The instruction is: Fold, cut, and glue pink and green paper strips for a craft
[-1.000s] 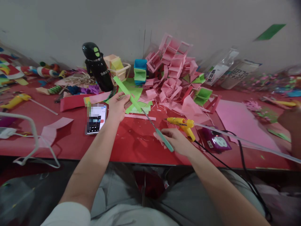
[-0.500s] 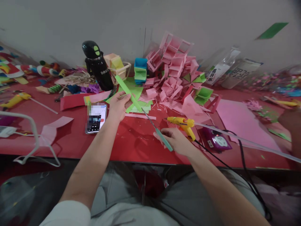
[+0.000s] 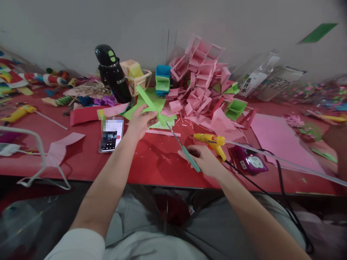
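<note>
My left hand [image 3: 142, 121] pinches a narrow light green paper strip [image 3: 149, 103], which slants from upper left to lower right above the table. In my right hand [image 3: 199, 159] are scissors [image 3: 189, 157] with teal handles. Their metal blades point up and left and meet the strip's lower end. Beneath the strip lie light green paper pieces [image 3: 170, 124] and a larger green sheet. A thin pink strip [image 3: 162, 133] rests on the red table [image 3: 157, 162] just in front of them.
A yellow glue gun [image 3: 210, 139] and purple power socket [image 3: 251, 159] sit right of my right hand. A phone [image 3: 111, 134] lies left. Behind stand a black bottle [image 3: 115, 77] and piled pink paper shapes [image 3: 202, 76]. Someone's arm [image 3: 337, 148] shows at the right edge.
The green strip and my left hand have shifted slightly right. The scissor blades are still at the strip's lower end, and my right hand has hardly moved.
</note>
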`<control>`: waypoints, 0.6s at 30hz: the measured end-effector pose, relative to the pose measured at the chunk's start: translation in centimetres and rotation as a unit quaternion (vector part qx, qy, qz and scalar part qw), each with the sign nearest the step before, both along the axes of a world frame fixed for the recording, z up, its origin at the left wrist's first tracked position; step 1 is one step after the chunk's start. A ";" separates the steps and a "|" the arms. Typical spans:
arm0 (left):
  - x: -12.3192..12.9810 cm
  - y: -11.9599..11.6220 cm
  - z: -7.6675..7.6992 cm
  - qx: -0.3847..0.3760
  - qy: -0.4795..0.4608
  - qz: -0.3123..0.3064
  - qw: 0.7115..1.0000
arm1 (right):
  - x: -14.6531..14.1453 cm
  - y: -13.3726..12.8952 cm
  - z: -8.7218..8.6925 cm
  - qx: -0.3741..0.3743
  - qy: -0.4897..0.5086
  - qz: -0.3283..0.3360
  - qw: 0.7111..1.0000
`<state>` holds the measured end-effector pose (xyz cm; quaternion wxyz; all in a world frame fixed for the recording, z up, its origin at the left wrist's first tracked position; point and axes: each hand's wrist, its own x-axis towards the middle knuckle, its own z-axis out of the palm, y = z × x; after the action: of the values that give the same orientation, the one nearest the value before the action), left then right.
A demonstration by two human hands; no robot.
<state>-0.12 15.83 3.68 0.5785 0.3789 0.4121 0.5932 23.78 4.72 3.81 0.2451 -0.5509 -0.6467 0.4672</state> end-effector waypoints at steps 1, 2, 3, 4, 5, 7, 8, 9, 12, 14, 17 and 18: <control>0.0 0.0 0.0 -0.001 -0.002 0.003 1.000 | 0.0 -0.1 0.1 0.003 0.004 0.001 1.000; 0.1 0.0 0.0 -0.003 -0.003 0.008 1.000 | -0.1 -0.1 0.2 0.005 0.010 0.004 1.000; 0.1 0.0 0.1 -0.006 -0.005 0.013 1.000 | -0.1 -0.2 0.3 0.004 0.017 0.008 1.000; 0.2 0.0 0.1 -0.010 -0.007 0.018 1.000 | -0.2 -0.2 0.5 0.002 0.022 0.014 1.000; 0.2 0.0 0.1 -0.014 -0.010 0.023 1.000 | -0.2 -0.2 0.6 -0.001 0.025 0.021 0.999; 0.3 0.1 0.2 -0.018 -0.019 0.034 0.999 | -0.2 -0.2 0.8 -0.006 0.029 0.028 0.999; 0.3 0.1 0.2 -0.015 -0.024 0.039 0.999 | -0.2 -0.2 0.9 -0.011 0.031 0.027 0.999; 0.3 0.2 0.2 -0.010 -0.028 0.044 0.999 | -0.1 -0.1 0.8 -0.017 0.035 0.023 0.999; 0.3 0.4 0.1 0.011 -0.041 0.059 0.997 | 0.0 -0.1 0.7 -0.039 0.049 0.014 0.998; 0.3 0.5 0.1 0.022 -0.048 0.064 0.997 | 0.0 -0.1 0.7 -0.046 0.049 0.017 0.998; 0.4 0.4 0.1 0.030 -0.052 0.067 0.996 | -0.1 -0.1 0.7 -0.045 0.045 0.016 0.998; 0.4 0.3 0.1 0.032 -0.050 0.066 0.996 | -0.2 -0.1 0.7 -0.043 0.046 0.013 0.998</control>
<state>0.30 16.16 3.78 0.5453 0.3388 0.3875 0.6616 23.61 4.60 4.54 0.2444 -0.5302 -0.6209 0.5230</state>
